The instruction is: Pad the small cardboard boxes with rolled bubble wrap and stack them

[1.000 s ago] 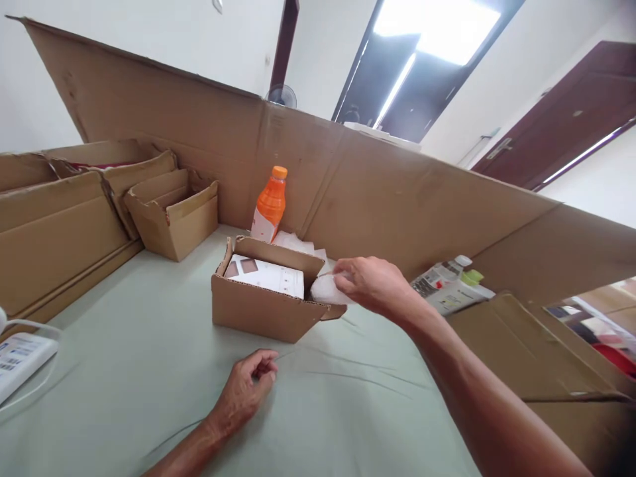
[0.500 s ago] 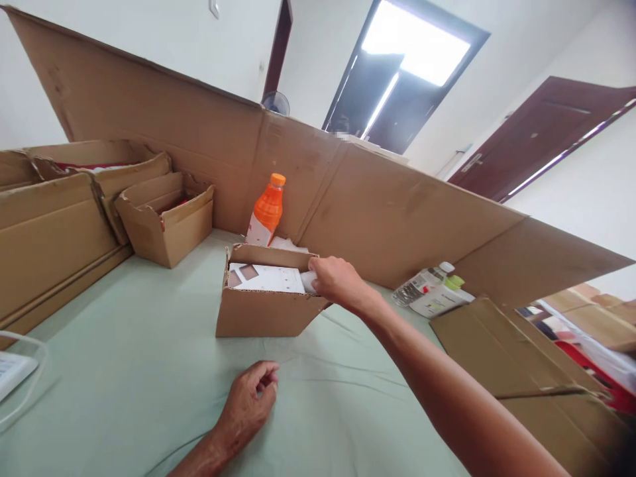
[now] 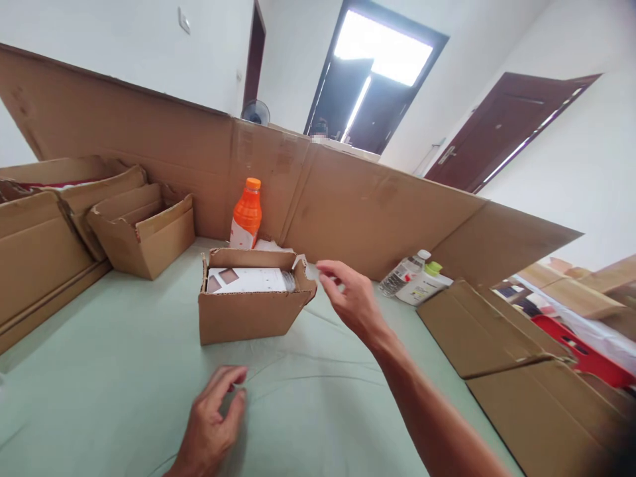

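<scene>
Lifted off the open cardboard box (image 3: 248, 308), right hand (image 3: 350, 301) hovers just right of it — fingers loosely spread, empty; left hand (image 3: 211, 424) rests half-curled, empty, on the table (image 3: 99, 371).

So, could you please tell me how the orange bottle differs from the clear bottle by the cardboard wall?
The orange bottle stands upright; the clear bottle lies tilted on its side. The orange bottle has an orange cap and orange contents, while the clear bottle has a white cap and looks see-through. The orange bottle is just behind the open box; the clear bottle is off to the right. Both carry labels and sit against the cardboard wall.
</scene>
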### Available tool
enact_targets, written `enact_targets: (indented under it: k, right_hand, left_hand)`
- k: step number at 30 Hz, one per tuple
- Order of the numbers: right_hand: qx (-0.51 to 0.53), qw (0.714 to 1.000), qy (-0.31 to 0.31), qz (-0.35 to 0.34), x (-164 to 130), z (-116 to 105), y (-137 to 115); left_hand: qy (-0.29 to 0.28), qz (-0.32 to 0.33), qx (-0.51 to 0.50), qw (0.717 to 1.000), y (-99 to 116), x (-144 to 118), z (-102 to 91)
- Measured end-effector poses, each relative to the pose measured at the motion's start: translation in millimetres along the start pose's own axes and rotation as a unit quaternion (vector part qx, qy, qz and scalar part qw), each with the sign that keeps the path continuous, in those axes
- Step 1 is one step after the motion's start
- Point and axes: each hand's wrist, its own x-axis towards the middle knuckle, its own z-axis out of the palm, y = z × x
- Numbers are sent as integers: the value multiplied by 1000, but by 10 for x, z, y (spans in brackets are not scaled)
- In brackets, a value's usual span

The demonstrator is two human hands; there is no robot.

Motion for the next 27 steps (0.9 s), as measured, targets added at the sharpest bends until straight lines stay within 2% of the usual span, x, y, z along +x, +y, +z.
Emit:
enact_targets:
  k: [2, 3, 5, 6, 8, 11, 13, 15, 17, 19, 21, 23, 25, 27]
  right_hand:
    - [86, 994, 64, 22, -324, 0, 241]
    - [117, 990, 61, 45, -456, 56, 347]
    - [153, 984, -3, 95, -617, 274, 482]
    - [166, 979, -46, 111, -640, 419, 498]
    - [187, 969, -114, 116, -590, 711, 437]
    - [199, 964, -146, 103, -444, 946, 275]
    - [196, 966, -131, 110, -485, 903, 265]
    - [183, 967, -111, 137, -731, 748, 370]
    - [157, 968, -77, 178, -1156, 559, 510]
    - [132, 969, -30, 207, -1643, 406, 567]
    - [123, 972, 3, 201, -2040, 332, 501]
    - [137, 977, 3, 165, -2259, 328, 387]
    - [163, 978, -18, 129, -2316, 355, 338]
    - [200, 973, -34, 111, -2287, 397, 403]
  left_hand:
    - [67, -39, 31, 997, -30, 34, -173]
    - [98, -64, 40, 992, -41, 80, -253]
    - [142, -109, 36, 983, -48, 235, -373]
    - [148, -128, 24, 980, -42, 338, -407]
    - [124, -164, -18, 978, -8, 569, -415]
    - [95, -199, -61, 974, 98, 867, -280]
    - [101, -192, -67, 974, 196, 934, -102]
    - [75, -177, -79, 978, 302, 846, 113]
    - [6, -176, -103, 979, 400, 624, 298]
    - [-51, -196, -115, 973, 467, 362, 379]
    - [-69, -222, -108, 966, 478, 184, 335]
    - [-52, -235, -86, 967, 436, 158, 213]
    - [-39, -227, -58, 971, 378, 249, 73]
    - [-24, -219, -13, 975, 328, 355, -48]
